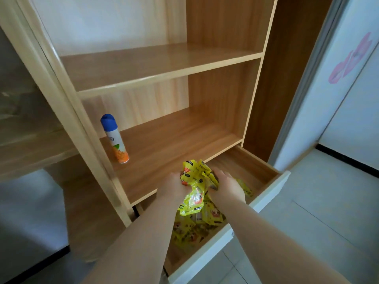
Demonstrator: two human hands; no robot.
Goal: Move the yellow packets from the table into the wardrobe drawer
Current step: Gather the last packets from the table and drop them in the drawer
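A bunch of crinkled yellow packets hangs between my two hands over the pulled-out wardrobe drawer. My left hand grips the bunch from the left and my right hand from the right. More yellow packets lie on the wooden drawer bottom below my hands, and a few show behind my right hand. The table is out of view.
The wardrobe has two bare wooden shelves above the drawer. A spray can with a blue cap stands on the lower shelf at the left. The open wardrobe door is at the left. A white sliding door and pale floor tiles lie to the right.
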